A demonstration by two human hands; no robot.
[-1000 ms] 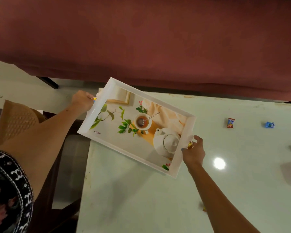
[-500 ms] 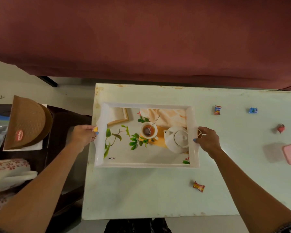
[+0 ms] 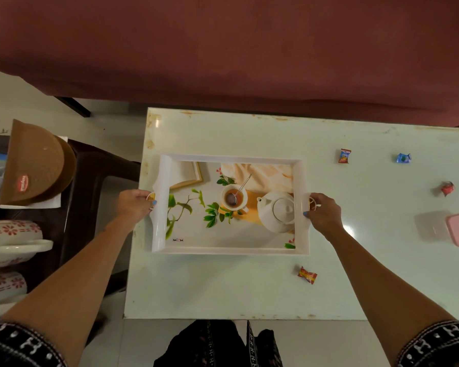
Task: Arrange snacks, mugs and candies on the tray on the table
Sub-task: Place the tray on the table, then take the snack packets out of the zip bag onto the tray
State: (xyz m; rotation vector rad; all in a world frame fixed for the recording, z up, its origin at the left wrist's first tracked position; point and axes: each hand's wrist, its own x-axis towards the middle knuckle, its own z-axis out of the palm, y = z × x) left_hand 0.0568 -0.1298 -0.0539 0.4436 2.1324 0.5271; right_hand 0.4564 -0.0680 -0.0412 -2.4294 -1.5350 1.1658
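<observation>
Fingers of the left hand (image 3: 133, 207) and right hand (image 3: 325, 211) curl round the handles of the tray (image 3: 233, 250), set square at the table's (image 3: 223, 292) nine o'clock end; next, I'd judge, letting go to gather the candies (image 3: 307, 274) at three o'clock.

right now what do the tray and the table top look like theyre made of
Tray: likely glossy white plastic or melamine; smooth moulded rim and handles, and a printed tea picture on its floor. Both the left hand and the right hand grip its handles. Table: a pale, polished top, perhaps stone or laminate; it shows soft reflections, with brownish marks along the far edge.
</observation>
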